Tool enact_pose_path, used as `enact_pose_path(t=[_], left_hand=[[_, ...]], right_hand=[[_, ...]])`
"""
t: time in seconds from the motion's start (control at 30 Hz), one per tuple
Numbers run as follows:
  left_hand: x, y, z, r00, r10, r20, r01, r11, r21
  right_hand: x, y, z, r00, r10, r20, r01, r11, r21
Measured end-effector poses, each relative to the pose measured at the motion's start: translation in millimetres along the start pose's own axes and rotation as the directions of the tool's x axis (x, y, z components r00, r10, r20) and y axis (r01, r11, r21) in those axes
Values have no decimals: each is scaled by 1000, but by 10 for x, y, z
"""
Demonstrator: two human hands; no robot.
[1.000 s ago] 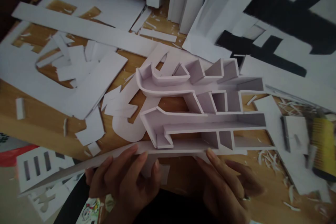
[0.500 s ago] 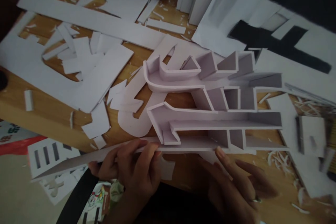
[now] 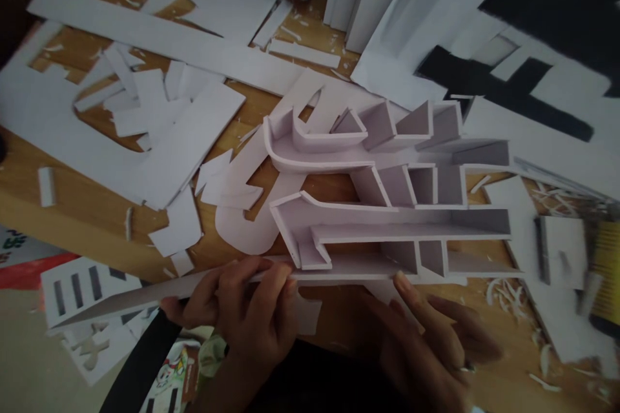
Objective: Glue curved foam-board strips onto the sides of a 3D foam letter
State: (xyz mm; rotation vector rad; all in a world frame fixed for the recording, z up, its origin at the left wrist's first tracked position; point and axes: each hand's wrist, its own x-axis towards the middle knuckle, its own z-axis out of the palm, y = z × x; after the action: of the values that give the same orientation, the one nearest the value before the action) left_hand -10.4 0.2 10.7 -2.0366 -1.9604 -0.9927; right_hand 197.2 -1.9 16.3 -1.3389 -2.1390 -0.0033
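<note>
A white foam-board character (image 3: 353,211) with upright side walls lies on the table, its hollow channels facing up. Along its near side runs a long white foam-board strip (image 3: 128,300), set on edge and reaching out past the table edge at left. My left hand (image 3: 252,306) is closed over this strip beside the character's lower left corner. Farther right, my right hand (image 3: 431,329) has its fingers stretched out and apart, one fingertip pressing the strip's near side. The undersides of both hands' grip are partly hidden.
Cut foam-board sheets (image 3: 194,142) and loose offcuts (image 3: 140,90) cover the table's left. Printed paper with black shapes (image 3: 504,90) lies at back right. Thin shavings (image 3: 508,297), a small white block (image 3: 564,251) and a yellow cylinder (image 3: 608,277) are at right.
The view has shifted slightly, and more of the yellow cylinder shows at right. Both hands keep their places on the strip, with hardly any movement.
</note>
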Motion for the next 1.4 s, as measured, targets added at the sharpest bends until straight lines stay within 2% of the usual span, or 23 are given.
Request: enact_pose_path(t=[0.13, 0.27, 0.43, 0.53, 0.67, 0.9, 1.0, 1.17, 1.3, 1.4], left_hand=[[-41, 4, -18, 1000, -2, -11, 3, 996, 84], [-67, 2, -37, 998, -56, 4, 56, 996, 69], [-9, -11, -25, 1000, -8, 23, 8, 1000, 5], [15, 0, -2, 1000, -6, -14, 7, 1000, 4], [-2, -8, 43, 997, -14, -72, 12, 999, -30], [-50, -122, 140, 982, 89, -169, -100, 994, -55], [-38, -114, 141, 974, 86, -210, -95, 995, -31], [-24, -110, 122, 957, 141, -255, -157, 987, -45], [-31, -117, 151, 968, 71, -241, -112, 981, -159], [-55, -132, 177, 966, 72, -247, -117, 978, -175]], right_hand=[[-78, -27, 38, 994, 88, -72, -86, 996, 28], [-131, -41, 51, 992, 118, -37, -117, 992, 37], [-100, -41, 30, 991, 132, -28, -131, 990, 44], [-93, -52, 23, 988, 153, 7, -153, 987, 48], [-107, -79, 37, 992, 120, 38, -122, 992, 39], [-60, -131, 86, 995, 87, -55, -85, 996, 39], [-95, -117, 150, 996, 58, -74, -57, 998, 16], [-168, -107, 239, 1000, 14, -11, -14, 999, -32], [-175, -122, 234, 998, 13, 69, -11, 999, -38], [-173, -136, 224, 996, 18, 87, -12, 997, -75]])
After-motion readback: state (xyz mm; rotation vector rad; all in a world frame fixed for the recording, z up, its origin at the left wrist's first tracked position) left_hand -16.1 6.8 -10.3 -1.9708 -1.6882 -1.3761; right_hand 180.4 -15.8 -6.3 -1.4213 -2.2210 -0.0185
